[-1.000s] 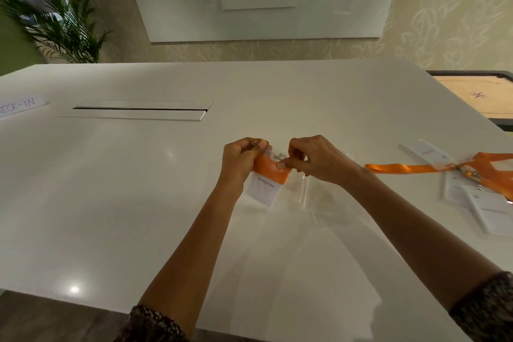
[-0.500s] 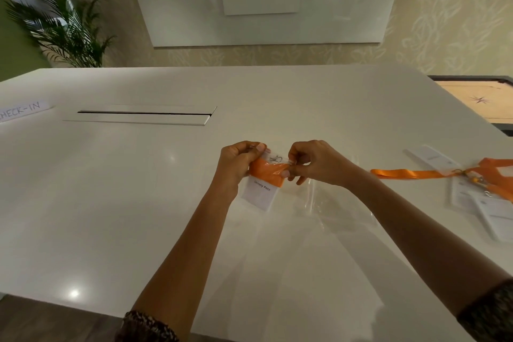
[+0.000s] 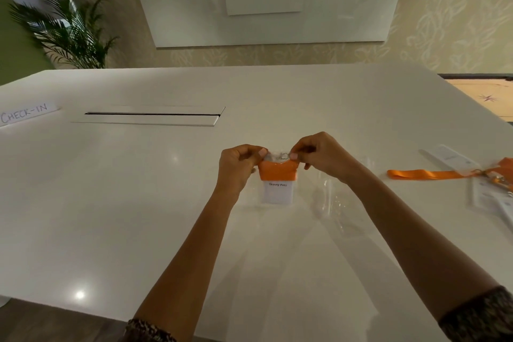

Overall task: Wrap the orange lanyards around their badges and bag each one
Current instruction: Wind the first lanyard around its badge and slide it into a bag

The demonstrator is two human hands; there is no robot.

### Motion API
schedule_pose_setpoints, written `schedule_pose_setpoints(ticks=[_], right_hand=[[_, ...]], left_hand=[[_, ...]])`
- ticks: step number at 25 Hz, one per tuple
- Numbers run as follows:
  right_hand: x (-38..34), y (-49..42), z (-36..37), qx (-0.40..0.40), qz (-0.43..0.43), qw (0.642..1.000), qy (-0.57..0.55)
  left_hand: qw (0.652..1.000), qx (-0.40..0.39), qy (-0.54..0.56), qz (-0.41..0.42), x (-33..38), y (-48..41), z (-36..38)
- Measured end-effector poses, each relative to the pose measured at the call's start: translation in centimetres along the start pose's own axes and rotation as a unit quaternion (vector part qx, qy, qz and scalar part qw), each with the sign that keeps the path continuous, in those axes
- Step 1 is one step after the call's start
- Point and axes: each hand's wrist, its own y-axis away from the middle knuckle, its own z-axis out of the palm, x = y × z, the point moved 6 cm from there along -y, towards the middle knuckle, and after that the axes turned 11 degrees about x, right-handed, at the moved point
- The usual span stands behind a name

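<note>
While both hands pinched its top corners, a white name badge (image 3: 277, 192) hung upright just above the table (image 3: 138, 203), an orange lanyard (image 3: 278, 171) wound in a broad band around its upper half. The left hand (image 3: 239, 166) was closed on the upper left corner of the wrapped bundle, thumb and fingers pressed together on it. The right hand (image 3: 319, 157) was clamped on the upper right corner, its fingertips beside the small metal clip (image 3: 282, 155) that showed at the badge's top edge between the two hands. Printed lettering sat just under the orange band; it appeared to read "Skinny Pete". Whether the badge already sat inside a clear sleeve could not be told from the glare around it.

Just to the right of the badge, beneath the right forearm, crumpled clear plastic bags (image 3: 333, 200) lay flat on the white surface. Well apart, toward the right edge, a second orange lanyard (image 3: 424, 174) stretched across the tabletop to a loose pile of more badges (image 3: 488, 197). Farther back on the left, a long cable slot (image 3: 150, 117) ran across the table, and a handwritten "CHECK-IN" sign (image 3: 26, 114) lay near the left edge. A potted palm (image 3: 69, 30) stood behind the table.
</note>
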Motion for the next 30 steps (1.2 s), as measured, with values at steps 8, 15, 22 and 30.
schedule_pose_setpoints(ticks=[8, 15, 22, 30], right_hand=[[-2.0, -1.1, -0.2, 0.091, -0.021, 0.996, -0.002], [-1.6, -1.5, -0.4, 0.119, -0.01, 0.993, -0.013], [0.0, -2.0, -1.3, 0.135, 0.03, 0.983, -0.118], [1.0, -2.8, -1.1, 0.173, 0.065, 0.965, -0.186]], left_hand=[[0.996, 0.01, -0.071, 0.052, 2.2, -2.4, -2.5], [0.999, -0.015, 0.011, -0.048, 2.1, -2.5, -2.1], [0.998, 0.006, 0.018, -0.065, 2.5, -2.8, -0.4], [0.998, 0.029, 0.01, -0.061, 2.7, -3.1, 0.6]])
